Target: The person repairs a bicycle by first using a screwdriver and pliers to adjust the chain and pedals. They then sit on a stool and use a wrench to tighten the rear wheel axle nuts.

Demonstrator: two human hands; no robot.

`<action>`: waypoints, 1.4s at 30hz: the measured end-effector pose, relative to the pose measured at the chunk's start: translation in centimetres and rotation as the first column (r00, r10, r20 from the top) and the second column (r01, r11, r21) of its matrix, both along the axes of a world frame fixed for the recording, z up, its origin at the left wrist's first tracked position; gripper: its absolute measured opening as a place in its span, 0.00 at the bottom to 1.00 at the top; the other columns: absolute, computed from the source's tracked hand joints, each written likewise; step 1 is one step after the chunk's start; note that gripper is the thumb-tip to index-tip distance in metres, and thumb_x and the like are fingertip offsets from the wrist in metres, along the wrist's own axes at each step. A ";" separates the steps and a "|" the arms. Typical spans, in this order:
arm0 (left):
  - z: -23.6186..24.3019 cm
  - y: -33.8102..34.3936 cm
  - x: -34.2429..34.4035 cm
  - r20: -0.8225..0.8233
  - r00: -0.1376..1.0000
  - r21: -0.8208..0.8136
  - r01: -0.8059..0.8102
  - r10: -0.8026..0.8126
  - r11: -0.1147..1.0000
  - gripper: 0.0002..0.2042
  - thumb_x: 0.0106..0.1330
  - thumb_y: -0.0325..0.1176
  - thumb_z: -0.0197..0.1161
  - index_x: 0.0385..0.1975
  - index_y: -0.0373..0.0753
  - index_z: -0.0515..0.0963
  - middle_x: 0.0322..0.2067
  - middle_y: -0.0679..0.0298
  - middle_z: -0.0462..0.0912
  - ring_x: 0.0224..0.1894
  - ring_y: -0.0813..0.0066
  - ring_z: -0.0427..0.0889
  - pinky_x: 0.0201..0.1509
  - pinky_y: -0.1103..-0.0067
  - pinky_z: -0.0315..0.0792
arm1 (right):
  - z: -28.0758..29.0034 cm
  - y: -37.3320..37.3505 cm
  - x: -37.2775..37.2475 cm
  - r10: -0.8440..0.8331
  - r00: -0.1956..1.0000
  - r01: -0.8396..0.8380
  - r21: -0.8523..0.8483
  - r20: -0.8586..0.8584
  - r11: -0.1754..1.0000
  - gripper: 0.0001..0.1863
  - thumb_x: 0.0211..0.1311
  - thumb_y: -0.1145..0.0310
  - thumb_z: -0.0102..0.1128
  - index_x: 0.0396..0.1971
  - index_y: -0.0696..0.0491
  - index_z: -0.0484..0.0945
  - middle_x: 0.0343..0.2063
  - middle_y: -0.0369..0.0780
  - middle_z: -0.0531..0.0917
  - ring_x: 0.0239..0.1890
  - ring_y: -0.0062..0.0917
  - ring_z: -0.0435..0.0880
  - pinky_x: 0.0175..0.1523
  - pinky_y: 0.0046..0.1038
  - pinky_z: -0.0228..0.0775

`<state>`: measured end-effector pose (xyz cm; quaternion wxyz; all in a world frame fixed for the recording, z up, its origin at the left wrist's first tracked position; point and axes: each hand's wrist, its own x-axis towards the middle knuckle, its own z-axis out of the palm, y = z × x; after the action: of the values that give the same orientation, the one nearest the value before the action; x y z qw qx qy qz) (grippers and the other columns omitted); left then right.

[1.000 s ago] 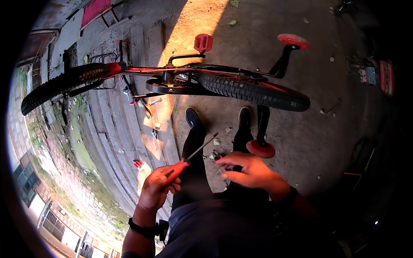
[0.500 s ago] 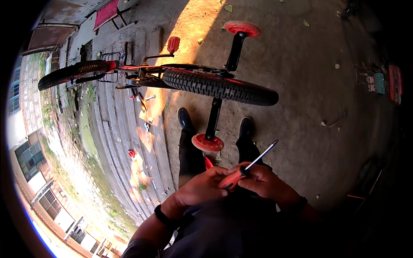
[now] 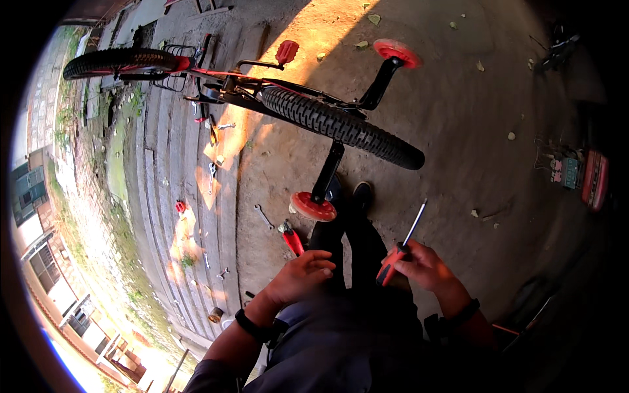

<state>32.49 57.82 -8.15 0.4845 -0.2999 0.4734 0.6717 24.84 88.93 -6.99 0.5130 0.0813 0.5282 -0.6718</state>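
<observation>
My right hand (image 3: 419, 263) is wrapped round the red and black handle of a screwdriver (image 3: 391, 264), its bare shaft slanting up and away. Empty, my left hand (image 3: 303, 275) hovers in front of my body with its fingers apart. Just beyond it, red-handled pliers (image 3: 293, 241) lie on the ground, partly hidden by my leg. Farther out stands a child's bicycle, whose knobby rear tire (image 3: 347, 124) points toward the right. A red training wheel (image 3: 313, 206) hangs on a black bracket nearest me. The other training wheel (image 3: 398, 52) sits on the far side.
A wrench (image 3: 264, 217) lies near the pliers. On the wooden planks to the left are another wrench (image 3: 211, 178), a red part (image 3: 180, 206) and several smaller tools. A red toolbox (image 3: 594, 180) stands at the far right. Dry leaves dot the dirt ground.
My hands have come apart. The screwdriver has moved right in my right hand, and my left hand has let go of it. The view has shifted, showing the pliers and wrench more fully.
</observation>
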 end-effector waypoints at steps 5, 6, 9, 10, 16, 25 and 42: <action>-1.4 -1.2 2.5 -0.063 0.988 0.068 -0.135 0.140 0.988 0.23 0.70 0.32 0.62 0.63 0.34 0.67 0.53 0.58 0.80 0.53 0.74 0.79 0.57 0.77 0.73 | 0.1 -5.2 -2.3 0.615 0.775 -0.569 0.267 -0.141 0.778 0.13 0.60 0.63 0.65 0.39 0.55 0.78 0.35 0.39 0.84 0.40 0.26 0.84 0.47 0.27 0.74; -1.5 -1.4 2.8 -0.065 0.980 0.087 -0.180 0.186 0.980 0.23 0.70 0.33 0.63 0.62 0.35 0.68 0.52 0.58 0.81 0.52 0.76 0.79 0.57 0.78 0.73 | -0.2 -6.5 -2.6 0.701 0.676 -0.633 0.307 -0.229 0.711 0.15 0.59 0.60 0.65 0.40 0.55 0.79 0.37 0.40 0.84 0.41 0.28 0.84 0.47 0.28 0.74; -2.1 -2.0 4.0 -0.015 0.956 0.110 -0.288 0.292 0.951 0.21 0.72 0.35 0.61 0.61 0.35 0.68 0.50 0.59 0.82 0.51 0.76 0.80 0.56 0.78 0.73 | -2.2 -9.2 -1.7 0.796 0.487 -0.736 0.321 -0.360 0.596 0.23 0.58 0.52 0.64 0.45 0.55 0.80 0.42 0.43 0.83 0.44 0.36 0.82 0.49 0.32 0.74; -2.1 -2.0 4.2 0.000 0.946 0.108 -0.321 0.323 0.941 0.21 0.73 0.37 0.60 0.61 0.34 0.69 0.50 0.58 0.82 0.50 0.74 0.81 0.55 0.77 0.74 | -2.7 -9.8 -1.5 0.807 0.448 -0.761 0.310 -0.384 0.570 0.25 0.58 0.50 0.63 0.47 0.55 0.80 0.43 0.44 0.82 0.45 0.39 0.82 0.50 0.34 0.74; -3.2 -1.0 6.8 0.072 0.845 0.142 -0.535 0.530 0.833 0.16 0.76 0.40 0.53 0.53 0.33 0.73 0.47 0.56 0.84 0.45 0.71 0.82 0.49 0.75 0.76 | -3.4 -11.8 -1.5 0.850 0.393 -0.835 0.251 -0.351 0.490 0.27 0.59 0.47 0.62 0.49 0.53 0.80 0.43 0.45 0.82 0.46 0.41 0.82 0.50 0.36 0.74; -2.7 3.2 6.5 0.104 0.684 0.048 -0.728 0.722 0.683 0.13 0.77 0.40 0.51 0.44 0.36 0.76 0.42 0.56 0.85 0.42 0.70 0.83 0.44 0.75 0.76 | -4.7 -8.3 -2.5 0.824 0.437 -0.835 0.178 -0.361 0.521 0.26 0.59 0.49 0.62 0.49 0.54 0.79 0.42 0.44 0.82 0.44 0.40 0.82 0.50 0.35 0.73; -3.3 17.4 2.6 0.117 0.565 -0.052 -0.818 0.817 0.573 0.16 0.77 0.44 0.51 0.50 0.37 0.74 0.42 0.57 0.84 0.40 0.69 0.85 0.42 0.78 0.75 | -4.8 8.3 -10.9 0.865 0.460 -0.807 0.312 -0.202 0.502 0.24 0.56 0.51 0.66 0.45 0.55 0.79 0.38 0.44 0.82 0.40 0.37 0.82 0.45 0.32 0.72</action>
<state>35.04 75.19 -11.48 0.1500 -0.5251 0.2464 0.8007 13.96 97.24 -11.81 0.6702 -0.2596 0.6331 -0.2874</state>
